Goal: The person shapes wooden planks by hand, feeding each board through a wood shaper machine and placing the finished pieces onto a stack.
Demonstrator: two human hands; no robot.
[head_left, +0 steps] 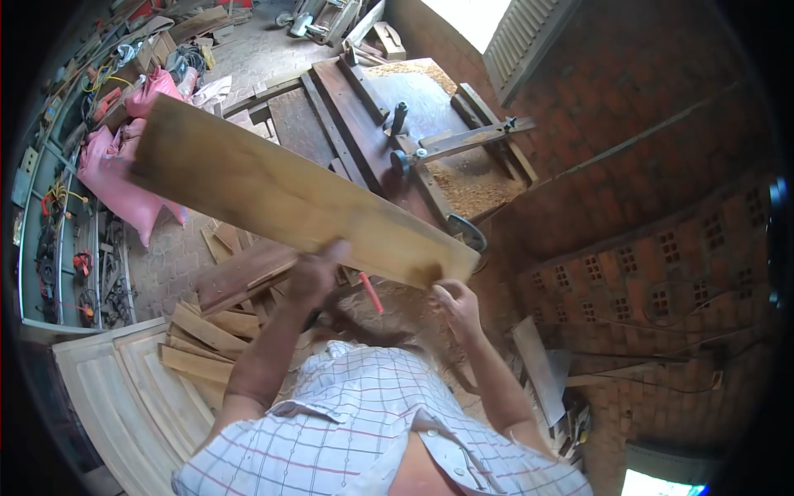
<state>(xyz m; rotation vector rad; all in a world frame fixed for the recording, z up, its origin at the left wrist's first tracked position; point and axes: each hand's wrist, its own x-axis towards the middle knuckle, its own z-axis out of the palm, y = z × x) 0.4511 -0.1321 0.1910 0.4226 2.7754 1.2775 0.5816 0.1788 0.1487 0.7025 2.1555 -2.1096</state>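
Observation:
A long, pale wooden board (273,190) is held up in front of me, slanting from upper left to lower right. My left hand (314,279) grips its near edge around the middle, thumb on the upper face and fingers hidden beneath. At the right end, my right hand (453,307) pinches the near corner. The board's far left end is slightly blurred. Just below it, between my hands, shows a red bar-like piece (370,292); what it belongs to is unclear.
Beyond the board stands a woodworking machine table (413,99) with wooden rails and sawdust (475,186). Offcuts (207,331) and a panelled door (136,388) lie at left. Pink sacks (124,182) and a tool-filled shelf (66,248) are farther left. A brick wall (628,165) bounds the right.

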